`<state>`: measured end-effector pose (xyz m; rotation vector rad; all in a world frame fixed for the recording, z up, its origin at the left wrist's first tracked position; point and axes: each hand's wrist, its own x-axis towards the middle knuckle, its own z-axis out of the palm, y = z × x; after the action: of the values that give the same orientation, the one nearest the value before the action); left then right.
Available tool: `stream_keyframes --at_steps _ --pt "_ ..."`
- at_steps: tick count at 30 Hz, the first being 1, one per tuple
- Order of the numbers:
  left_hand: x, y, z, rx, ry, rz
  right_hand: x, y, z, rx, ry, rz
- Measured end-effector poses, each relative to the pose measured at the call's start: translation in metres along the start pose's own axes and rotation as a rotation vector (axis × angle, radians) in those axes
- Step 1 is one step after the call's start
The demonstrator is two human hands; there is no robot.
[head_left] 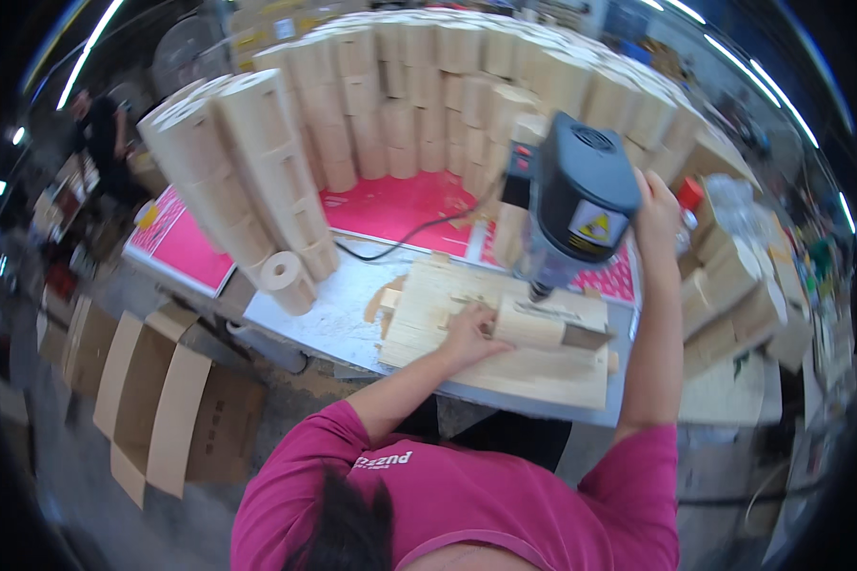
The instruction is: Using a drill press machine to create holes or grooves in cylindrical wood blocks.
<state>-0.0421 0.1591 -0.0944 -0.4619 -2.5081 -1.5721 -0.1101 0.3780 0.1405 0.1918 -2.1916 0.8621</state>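
A pale wooden cylinder (528, 331) lies on its side on a flat wooden board (424, 319), beneath a dark grey bench drill (586, 186). My left hand (473, 335) grips the cylinder's left end, thumb toward me and fingers on the far side. Just above the cylinder is the drill's chuck (541, 288); whether the bit touches the wood I cannot tell. My right hand (655, 214) is raised at the drill's right side with its fingers curled. What it grips there is hidden. A flat metal-looking piece (586, 336) sits at the cylinder's right end.
Stacked wooden cylinders (400, 90) form a tall curved wall behind the drill. One short cylinder (287, 283) stands at the table's left. A black cable (390, 252) crosses pink sheeting (390, 205). Open cardboard boxes (176, 409) are on the floor at left; more cylinders (733, 285) lie at right.
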Motion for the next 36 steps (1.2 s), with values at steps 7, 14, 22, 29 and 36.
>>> stream_keyframes --at_steps 7,14,22,29,36 --pt "-0.003 0.003 0.01 0.037 0.109 0.122 -0.081 0.076 -0.025 0.276 -0.507 0.07" --pt "-0.03 0.008 -0.018 -0.108 0.006 0.204 -0.181 0.075 -0.021 0.161 -0.762 0.29" --pt "-0.08 0.048 -0.19 -0.421 0.01 -0.139 -0.215 0.033 -0.039 0.512 -0.704 0.521" --pt "-0.09 0.072 -0.31 -0.146 0.455 -0.116 -0.238 0.04 -0.028 0.631 -0.799 0.608" --pt "-0.048 0.04 -0.34 0.642 0.521 -0.178 -0.234 0.018 -0.022 0.602 -0.782 0.522"
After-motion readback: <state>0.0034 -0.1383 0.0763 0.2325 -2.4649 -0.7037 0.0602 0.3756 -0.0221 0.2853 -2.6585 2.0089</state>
